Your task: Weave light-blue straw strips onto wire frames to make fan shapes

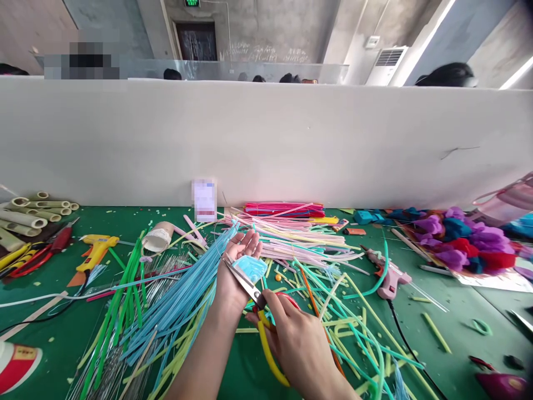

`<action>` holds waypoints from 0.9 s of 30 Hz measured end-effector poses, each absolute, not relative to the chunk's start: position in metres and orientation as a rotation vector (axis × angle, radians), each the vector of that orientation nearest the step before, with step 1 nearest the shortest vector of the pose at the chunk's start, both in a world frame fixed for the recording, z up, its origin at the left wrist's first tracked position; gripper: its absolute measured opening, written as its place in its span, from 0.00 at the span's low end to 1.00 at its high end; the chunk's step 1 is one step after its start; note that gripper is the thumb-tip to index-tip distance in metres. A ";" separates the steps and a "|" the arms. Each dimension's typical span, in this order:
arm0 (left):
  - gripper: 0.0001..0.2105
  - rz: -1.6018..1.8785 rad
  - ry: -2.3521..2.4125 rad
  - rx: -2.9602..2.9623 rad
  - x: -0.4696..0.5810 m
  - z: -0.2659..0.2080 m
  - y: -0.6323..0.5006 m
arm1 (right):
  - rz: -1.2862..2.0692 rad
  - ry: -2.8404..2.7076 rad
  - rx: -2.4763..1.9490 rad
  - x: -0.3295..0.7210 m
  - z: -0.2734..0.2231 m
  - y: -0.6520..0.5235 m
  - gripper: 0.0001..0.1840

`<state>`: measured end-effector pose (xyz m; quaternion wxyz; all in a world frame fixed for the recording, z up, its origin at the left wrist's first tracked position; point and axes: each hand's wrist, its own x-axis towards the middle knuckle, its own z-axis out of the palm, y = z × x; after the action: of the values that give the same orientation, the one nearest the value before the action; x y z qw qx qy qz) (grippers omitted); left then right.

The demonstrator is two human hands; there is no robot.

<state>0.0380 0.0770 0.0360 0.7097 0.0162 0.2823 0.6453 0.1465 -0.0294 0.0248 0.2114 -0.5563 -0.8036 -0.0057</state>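
My left hand (234, 278) is turned palm up near the middle of the table, fingers slightly curled. In it rests a small light-blue fuzzy piece (252, 269), rounded and leaf-like. My right hand (296, 333) grips scissors (268, 341) with yellow and red handles. Their metal blades look closed and cross my left palm, overlapping the edge of the blue piece; whether they touch it I cannot tell. Left of my hands lies a large bundle of light-blue pipe cleaners (179, 294). Behind them, pink pipe cleaners (300, 239) lie in a pile.
Left are green pipe cleaners (120, 305), a paper cup (158, 238), a yellow glue gun (98, 250), pliers (45, 250) and bamboo tubes (25, 214). Right are a pink glue gun (389, 278) and purple, red and blue fuzzy flowers (470, 239). A white partition (291, 144) stands behind.
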 end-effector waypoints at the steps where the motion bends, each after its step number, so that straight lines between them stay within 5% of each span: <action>1: 0.12 1.446 0.628 0.038 0.038 0.035 0.077 | -0.044 -2.267 -1.529 0.148 0.025 -0.027 0.11; 15: 0.06 1.467 0.646 0.006 0.037 0.025 0.079 | -0.399 -2.353 -1.375 0.147 0.017 -0.004 0.29; 21: 0.07 1.440 0.630 0.009 0.038 0.030 0.077 | -0.370 -2.270 -1.277 0.147 0.016 -0.005 0.27; 27: 0.17 1.431 0.602 0.057 0.032 0.040 0.079 | 0.005 -2.079 -1.368 0.159 0.026 -0.020 0.23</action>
<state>0.0323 0.0785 0.0399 0.7132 0.0258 0.2714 0.6458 0.1586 -0.0200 0.0262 0.3205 -0.5207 -0.7913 0.0018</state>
